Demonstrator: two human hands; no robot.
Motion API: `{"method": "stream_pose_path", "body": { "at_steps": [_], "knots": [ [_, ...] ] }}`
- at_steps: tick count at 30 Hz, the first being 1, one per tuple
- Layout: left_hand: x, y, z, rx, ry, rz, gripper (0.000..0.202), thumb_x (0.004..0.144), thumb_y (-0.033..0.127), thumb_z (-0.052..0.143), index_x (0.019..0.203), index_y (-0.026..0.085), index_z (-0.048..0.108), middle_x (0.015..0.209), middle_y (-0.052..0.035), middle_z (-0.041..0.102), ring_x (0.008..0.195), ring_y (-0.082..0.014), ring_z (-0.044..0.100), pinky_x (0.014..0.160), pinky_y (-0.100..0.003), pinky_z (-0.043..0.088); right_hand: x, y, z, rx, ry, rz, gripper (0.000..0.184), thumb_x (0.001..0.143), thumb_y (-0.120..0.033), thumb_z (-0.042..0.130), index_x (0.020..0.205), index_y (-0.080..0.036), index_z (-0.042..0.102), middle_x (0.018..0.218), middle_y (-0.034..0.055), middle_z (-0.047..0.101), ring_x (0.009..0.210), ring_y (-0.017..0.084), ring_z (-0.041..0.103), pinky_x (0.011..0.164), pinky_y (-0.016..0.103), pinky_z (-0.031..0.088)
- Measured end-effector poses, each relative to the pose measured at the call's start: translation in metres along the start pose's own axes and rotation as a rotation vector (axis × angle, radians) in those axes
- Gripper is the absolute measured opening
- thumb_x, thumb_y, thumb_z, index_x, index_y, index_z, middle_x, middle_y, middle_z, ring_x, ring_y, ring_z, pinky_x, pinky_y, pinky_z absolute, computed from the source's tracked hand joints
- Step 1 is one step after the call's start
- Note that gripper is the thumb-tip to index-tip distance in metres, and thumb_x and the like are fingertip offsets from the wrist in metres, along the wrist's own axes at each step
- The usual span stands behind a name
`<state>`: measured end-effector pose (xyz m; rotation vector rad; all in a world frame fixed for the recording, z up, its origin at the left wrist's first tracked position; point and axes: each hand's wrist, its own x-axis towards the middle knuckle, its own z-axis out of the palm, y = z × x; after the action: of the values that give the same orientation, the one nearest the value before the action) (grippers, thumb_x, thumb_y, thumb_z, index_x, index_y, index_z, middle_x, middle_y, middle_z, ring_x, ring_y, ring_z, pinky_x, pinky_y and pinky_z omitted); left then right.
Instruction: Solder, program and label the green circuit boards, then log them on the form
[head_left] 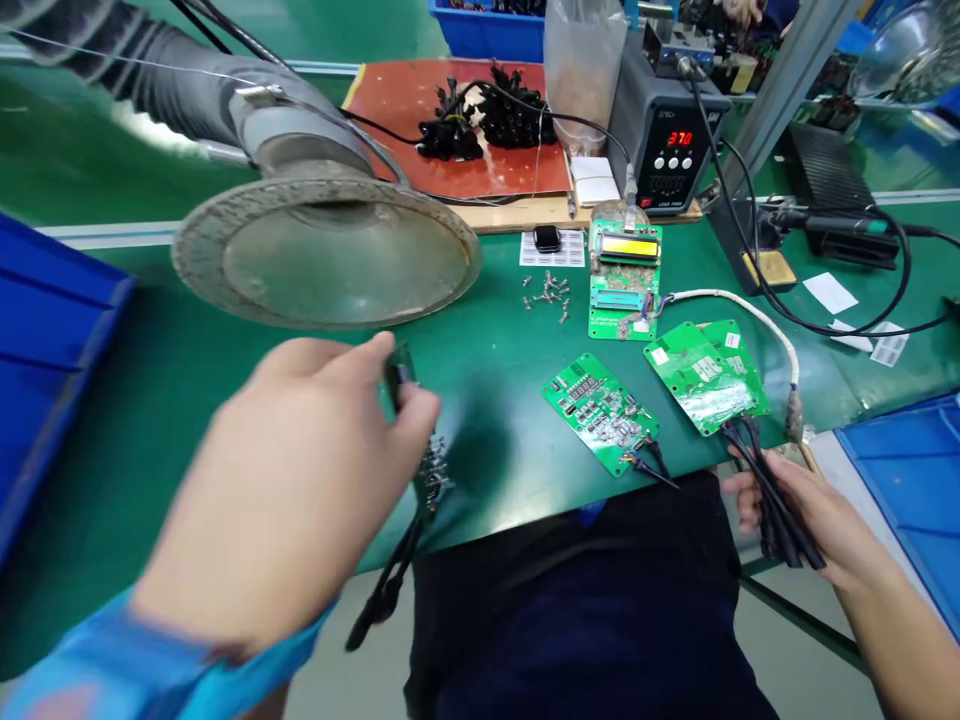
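Observation:
Pinched by its edge in my left hand (322,460) is a circuit board (429,470), held on edge above the mat with black cables (394,570) hanging from it. My right hand (817,510) is closed round a bundle of black cables (772,500) that run to two stacked green circuit boards (705,375) lying at the mat's front right. Between my hands a single green circuit board (604,412) lies component side up, with short black leads. Behind it stands a green test board (625,290) with a yellow display, wired to a white-sleeved cable (757,315).
A round fume hood (330,250) hangs over the left side. Small metal parts (551,290) lie scattered mid-mat. At the back right are a soldering station (667,140) and an iron in its stand (825,222). Blue bins (52,350) flank both sides.

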<state>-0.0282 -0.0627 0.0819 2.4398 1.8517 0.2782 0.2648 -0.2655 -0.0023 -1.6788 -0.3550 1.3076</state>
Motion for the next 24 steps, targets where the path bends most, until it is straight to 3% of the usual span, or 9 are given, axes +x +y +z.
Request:
{"method": "stream_pose_path", "body": {
  "at_steps": [3,6,10,13,18,21,24],
  "knots": [
    [0.018,0.034,0.011,0.105,-0.052,0.072,0.045,0.084,0.024,0.038,0.119,-0.001,0.053,0.114,-0.0201,0.055,0.107,-0.0395,0.056,0.082,-0.052,0.05,0.002,-0.005,-0.008,-0.399,0.137,-0.133,0.04,0.081,-0.056,0.053,0.091,-0.019,0.064,0.075,0.0069,0.067,0.065,0.021,0.064,0.063,0.036,0.055],
    [0.026,0.05,0.026,0.097,-0.105,0.07,0.048,0.09,0.029,0.03,0.126,0.003,0.049,0.128,-0.0234,0.047,0.095,-0.0416,0.062,0.068,-0.054,0.053,0.003,-0.011,-0.012,-0.795,0.334,-0.354,0.042,0.079,-0.056,0.056,0.102,-0.02,0.064,0.076,0.0065,0.068,0.068,0.023,0.065,0.062,0.036,0.053],
    [0.032,0.051,0.05,0.082,-0.134,0.06,0.05,0.088,0.04,0.035,0.121,0.009,0.056,0.13,-0.0241,0.044,0.087,-0.0427,0.063,0.06,-0.053,0.052,0.011,-0.024,0.007,-1.226,0.536,-0.744,0.044,0.082,-0.05,0.056,0.11,-0.017,0.062,0.091,0.0131,0.066,0.089,0.031,0.061,0.076,0.045,0.05],
    [0.027,0.041,0.062,-0.017,-0.088,0.063,0.061,0.084,0.052,0.042,0.13,0.012,0.05,0.134,-0.025,0.04,0.092,-0.0445,0.061,0.068,-0.055,0.05,0.023,-0.031,0.031,-1.433,0.508,-0.967,0.051,0.083,-0.044,0.057,0.124,-0.014,0.053,0.118,0.0197,0.057,0.111,0.036,0.05,0.09,0.052,0.042],
    [-0.01,0.009,0.071,-0.132,0.015,0.188,0.073,0.08,0.061,0.048,0.133,0.011,0.045,0.141,-0.0262,0.032,0.126,-0.0478,0.035,0.098,-0.06,0.033,0.035,-0.031,0.046,-1.604,0.471,-0.958,0.049,0.083,-0.034,0.055,0.125,-0.009,0.05,0.129,0.0245,0.047,0.11,0.037,0.048,0.089,0.055,0.04],
    [-0.031,-0.007,0.077,-0.17,-0.058,0.169,0.076,0.078,0.058,0.052,0.137,0.012,0.04,0.144,-0.0282,0.027,0.126,-0.0514,0.033,0.095,-0.064,0.032,0.034,-0.032,0.048,-1.567,0.492,-0.967,0.047,0.081,-0.032,0.055,0.122,-0.01,0.052,0.125,0.0237,0.05,0.108,0.037,0.048,0.086,0.054,0.042],
    [-0.039,-0.01,0.081,-0.21,-0.087,0.114,0.071,0.078,0.051,0.056,0.135,0.011,0.042,0.139,-0.0282,0.034,0.124,-0.0499,0.036,0.096,-0.063,0.033,0.033,-0.034,0.057,-1.542,0.484,-0.925,0.049,0.079,-0.033,0.056,0.122,-0.009,0.053,0.122,0.0245,0.052,0.107,0.039,0.048,0.083,0.053,0.044]
  ]
}}
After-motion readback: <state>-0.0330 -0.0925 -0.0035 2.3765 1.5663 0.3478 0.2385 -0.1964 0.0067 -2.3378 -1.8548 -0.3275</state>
